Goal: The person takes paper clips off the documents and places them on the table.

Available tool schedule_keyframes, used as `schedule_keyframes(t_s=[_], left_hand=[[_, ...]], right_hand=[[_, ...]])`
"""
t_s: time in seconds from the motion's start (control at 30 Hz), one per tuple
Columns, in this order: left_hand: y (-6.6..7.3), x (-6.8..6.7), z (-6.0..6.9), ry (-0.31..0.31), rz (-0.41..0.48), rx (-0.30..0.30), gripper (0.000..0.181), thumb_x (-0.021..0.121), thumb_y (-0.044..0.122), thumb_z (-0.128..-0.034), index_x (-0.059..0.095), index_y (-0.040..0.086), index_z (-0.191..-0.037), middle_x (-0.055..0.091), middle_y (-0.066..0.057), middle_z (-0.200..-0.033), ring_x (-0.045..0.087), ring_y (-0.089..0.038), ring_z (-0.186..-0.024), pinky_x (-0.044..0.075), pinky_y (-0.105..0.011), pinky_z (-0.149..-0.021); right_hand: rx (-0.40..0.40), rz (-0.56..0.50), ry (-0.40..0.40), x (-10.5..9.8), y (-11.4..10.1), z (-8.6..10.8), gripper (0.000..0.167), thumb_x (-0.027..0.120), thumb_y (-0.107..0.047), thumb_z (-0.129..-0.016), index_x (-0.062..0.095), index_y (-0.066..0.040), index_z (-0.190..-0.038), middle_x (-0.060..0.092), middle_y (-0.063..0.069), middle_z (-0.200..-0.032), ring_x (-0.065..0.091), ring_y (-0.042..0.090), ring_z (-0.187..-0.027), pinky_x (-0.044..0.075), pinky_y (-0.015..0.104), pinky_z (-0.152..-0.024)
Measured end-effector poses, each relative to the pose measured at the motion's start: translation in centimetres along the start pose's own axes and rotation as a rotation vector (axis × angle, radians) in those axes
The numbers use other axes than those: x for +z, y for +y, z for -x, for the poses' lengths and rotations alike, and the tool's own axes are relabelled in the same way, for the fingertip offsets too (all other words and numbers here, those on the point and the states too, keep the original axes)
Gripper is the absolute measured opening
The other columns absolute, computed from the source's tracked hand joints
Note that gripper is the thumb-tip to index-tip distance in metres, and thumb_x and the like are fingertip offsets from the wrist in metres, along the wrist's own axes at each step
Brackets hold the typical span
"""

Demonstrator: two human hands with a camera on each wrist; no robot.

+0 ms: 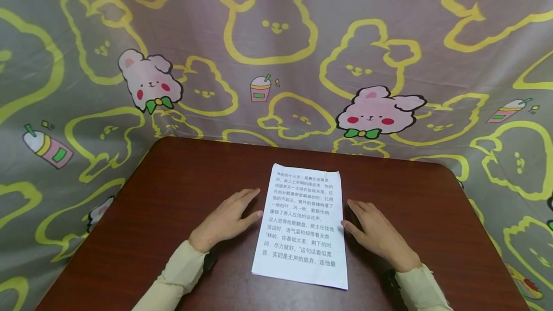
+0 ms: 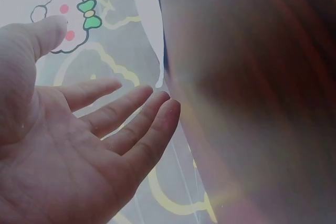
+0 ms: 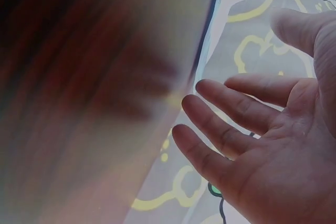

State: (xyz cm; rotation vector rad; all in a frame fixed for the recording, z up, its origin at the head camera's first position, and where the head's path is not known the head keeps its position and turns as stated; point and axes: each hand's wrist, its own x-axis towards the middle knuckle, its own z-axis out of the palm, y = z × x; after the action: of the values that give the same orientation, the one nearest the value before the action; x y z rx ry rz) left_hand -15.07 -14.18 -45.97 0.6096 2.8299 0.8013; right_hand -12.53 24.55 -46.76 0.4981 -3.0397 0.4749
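White sheets of paper [image 1: 302, 275] printed with lines of Chinese characters lie flat on the table, slightly turned. At their top edge, right of the middle, sits what looks like a small yellowish paper clip [image 1: 326, 174]. My left hand [image 1: 226, 217] is beside the sheets' left edge, its fingers extended and its thumb close to the paper. On the opposite side, my right hand [image 1: 376, 232] has its thumb by the right edge. Both wrist views show spread, fairly straight fingers and bare palms, the left hand [image 2: 105, 145] and the right hand [image 3: 262, 145] holding nothing.
The dark reddish-brown table [image 1: 173, 176] has rounded far corners. Behind it and at both sides hangs a grey-pink curtain [image 1: 298, 76] with yellow bunny outlines, pink rabbits and drink cups. Pale sleeves [image 1: 173, 272] cover my forearms.
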Motion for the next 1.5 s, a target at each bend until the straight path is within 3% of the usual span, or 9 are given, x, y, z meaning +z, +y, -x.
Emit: schedule_keyframes(t_s=[0.6, 1.0, 1.27, 1.5], left_hand=[[0.6, 0.6, -0.2, -0.006, 0.040, 0.045, 0.065, 0.064, 0.039, -0.1030, 0.049, 0.001, -0.154, 0.057, -0.014, -0.152, 0.057, -0.029, -0.140, 0.047, -0.050, -0.116], [0.8, 1.1, -0.3, -0.031, 0.070, 0.075, 0.062, 0.065, 0.034, -0.1038, 0.049, 0.000, -0.153, 0.063, -0.014, -0.146, 0.063, -0.027, -0.131, 0.052, -0.048, -0.109], [1.0, 1.2, -0.5, -0.041, 0.126, 0.091, 0.057, 0.065, 0.032, -0.1037, 0.053, 0.002, -0.150, 0.070, -0.011, -0.136, 0.068, -0.023, -0.118, 0.056, -0.046, -0.101], [1.0, 1.3, -0.5, -0.043, 0.140, 0.110, 0.054, 0.064, 0.031, -0.1043, 0.055, 0.003, -0.150, 0.071, -0.009, -0.133, 0.069, -0.023, -0.117, 0.057, -0.046, -0.099]], right_hand=[[0.052, -0.040, -0.049, 0.4, -0.4, -0.7, 0.059, 0.073, -0.021, -0.097, 0.054, 0.010, -0.144, 0.061, 0.033, -0.140, 0.059, 0.050, -0.130, 0.048, 0.065, -0.106], [0.026, -0.069, -0.049, 0.3, -0.7, -1.4, 0.063, 0.077, -0.015, -0.094, 0.052, 0.011, -0.146, 0.064, 0.030, -0.137, 0.065, 0.043, -0.123, 0.054, 0.059, -0.100], [0.057, -0.175, -0.012, 0.5, -0.7, -2.5, 0.056, 0.076, -0.008, -0.093, 0.055, 0.012, -0.141, 0.072, 0.019, -0.112, 0.069, 0.023, -0.091, 0.058, 0.040, -0.075], [0.153, -0.249, -0.030, 0.6, -0.5, -3.2, 0.058, 0.075, -0.008, -0.093, 0.053, 0.016, -0.141, 0.074, 0.017, -0.097, 0.068, 0.022, -0.081, 0.057, 0.036, -0.068]])
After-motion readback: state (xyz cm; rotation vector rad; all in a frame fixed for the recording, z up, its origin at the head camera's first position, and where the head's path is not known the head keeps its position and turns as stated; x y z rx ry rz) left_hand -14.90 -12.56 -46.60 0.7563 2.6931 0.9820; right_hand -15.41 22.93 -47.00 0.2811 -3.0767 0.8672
